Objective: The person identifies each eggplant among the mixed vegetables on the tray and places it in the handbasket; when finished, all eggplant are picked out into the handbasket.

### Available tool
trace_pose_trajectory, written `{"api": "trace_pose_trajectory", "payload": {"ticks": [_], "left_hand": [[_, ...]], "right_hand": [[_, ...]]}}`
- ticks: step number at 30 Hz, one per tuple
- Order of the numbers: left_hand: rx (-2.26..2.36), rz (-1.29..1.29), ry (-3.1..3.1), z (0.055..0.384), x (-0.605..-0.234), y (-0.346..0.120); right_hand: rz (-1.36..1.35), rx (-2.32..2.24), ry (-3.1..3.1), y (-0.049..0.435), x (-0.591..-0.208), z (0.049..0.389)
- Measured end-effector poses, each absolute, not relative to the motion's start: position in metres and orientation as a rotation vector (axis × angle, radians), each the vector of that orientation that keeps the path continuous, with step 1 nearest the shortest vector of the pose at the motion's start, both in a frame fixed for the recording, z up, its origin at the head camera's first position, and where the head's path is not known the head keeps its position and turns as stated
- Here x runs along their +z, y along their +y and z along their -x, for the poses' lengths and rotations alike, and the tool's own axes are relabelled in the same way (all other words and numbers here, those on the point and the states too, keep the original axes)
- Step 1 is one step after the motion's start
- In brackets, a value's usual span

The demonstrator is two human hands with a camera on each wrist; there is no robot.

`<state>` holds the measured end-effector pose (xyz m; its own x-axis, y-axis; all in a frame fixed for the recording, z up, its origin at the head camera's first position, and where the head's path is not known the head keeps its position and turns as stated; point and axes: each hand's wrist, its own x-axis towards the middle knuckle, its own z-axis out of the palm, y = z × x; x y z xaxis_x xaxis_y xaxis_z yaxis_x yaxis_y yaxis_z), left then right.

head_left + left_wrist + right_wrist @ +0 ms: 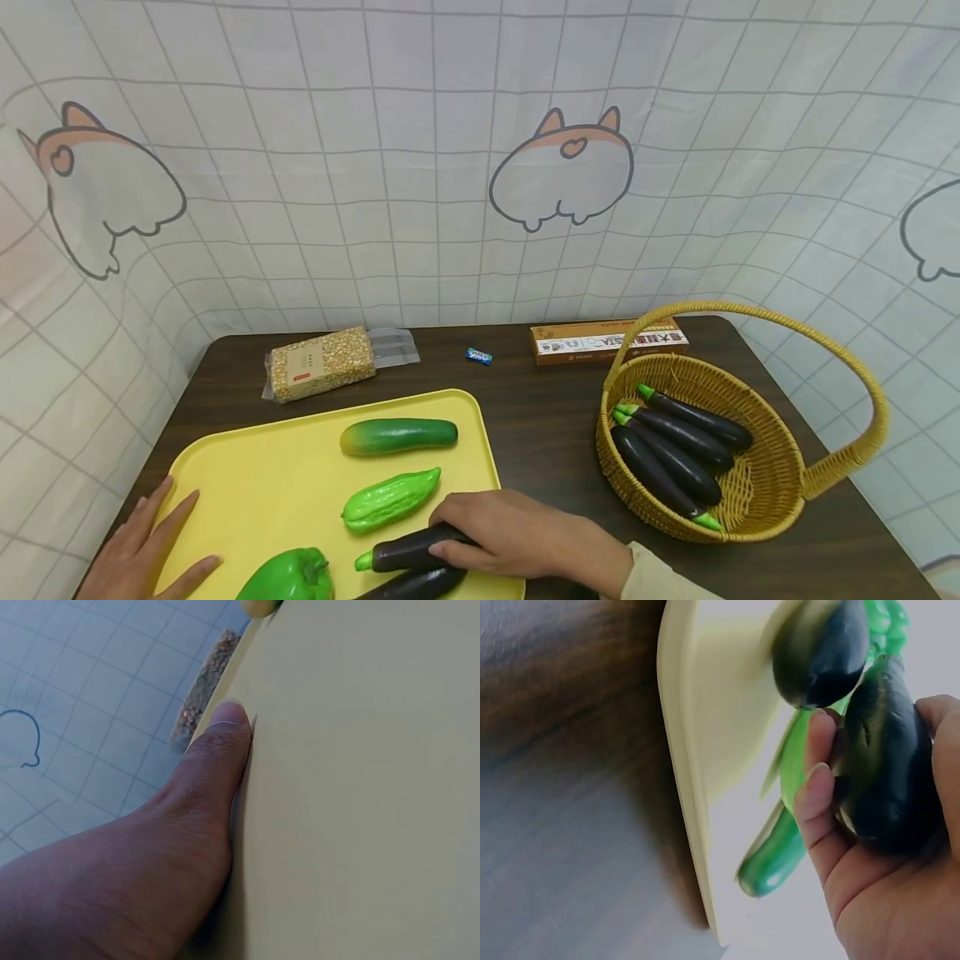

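My right hand (510, 532) grips a dark purple eggplant (408, 550) with a green stem end, over the near right part of the yellow tray (240, 475). In the right wrist view, fingers and thumb wrap round that eggplant (889, 765). A second eggplant (416, 585) lies right beside it. My left hand (142, 546) rests at the tray's left edge, fingers spread; its thumb (214, 750) lies along the rim in the left wrist view. Also on the tray are a green bell pepper (285, 577), a light green bitter melon (392, 500) and a dark green cucumber-like vegetable (399, 436).
At the right stands a wicker basket (776, 508) with a tall arched handle (862, 375), several eggplants (675, 446) inside. Along the back of the dark table lie a bag of yellow grains (322, 364), a small blue packet (478, 356) and a long brown box (570, 344).
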<state>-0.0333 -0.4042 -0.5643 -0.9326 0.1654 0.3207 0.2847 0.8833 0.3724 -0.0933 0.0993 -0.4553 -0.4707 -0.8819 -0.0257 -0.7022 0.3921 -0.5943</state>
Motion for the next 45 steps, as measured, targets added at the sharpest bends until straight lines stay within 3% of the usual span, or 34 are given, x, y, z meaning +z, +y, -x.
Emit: {"api": "trace_pose_trajectory", "payload": {"ticks": [25,45], "left_hand": [[-0.606,0.342,-2.764,0.032,-0.563,-0.404],[-0.625,0.297,-2.802,0.032,-0.565,-0.404]], "right_hand": [[1.434,-0.746,2.596,0.144,-0.423,0.108],[1.198,-0.63,2.924,0.216,-0.386,0.131]]}}
